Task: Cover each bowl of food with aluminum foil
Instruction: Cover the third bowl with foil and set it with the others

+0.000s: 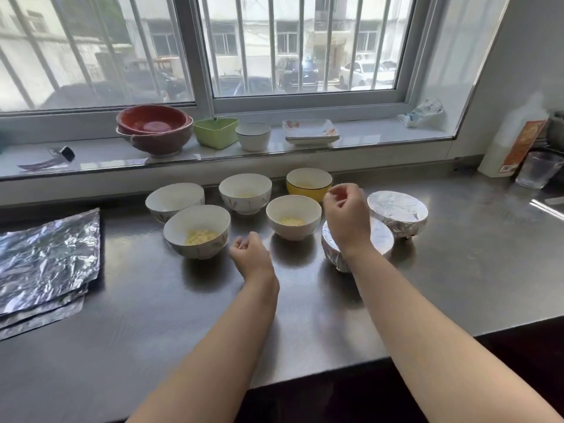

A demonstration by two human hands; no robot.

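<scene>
Your view: you look down at a steel counter point(152, 300) under a barred window, both bare forearms reaching forward.
Covered bowls: two sit at the right of the group, a near foil-wrapped bowl point(381, 239) partly behind your right wrist, and a far foil-wrapped bowl point(398, 213) just beyond it to the right.
Open bowls: five hold pale yellow food. In the front row are a left white bowl point(197, 232) and a middle white bowl point(293, 216). Behind them are a tilted-looking white bowl point(174, 199), a centre white bowl point(245, 193) and a yellow bowl point(309, 183).
Foil sheets: a stack of cut foil sheets point(45, 261) lies flat at the far left of the counter, well apart from the bowls, its long edges running roughly away from you.
Left hand: your left hand point(248, 250) hovers over the counter between the two front open bowls, fingers loosely curled, holding nothing.
Right hand: your right hand point(346, 209) is raised above the near covered bowl, fingers loosely curled, holding nothing.
Key relation: the foil stack lies to the left of both hands, and your left hand is clearly the nearer one.
Likely next move: reach left across the front bowl for the top sheet.
</scene>
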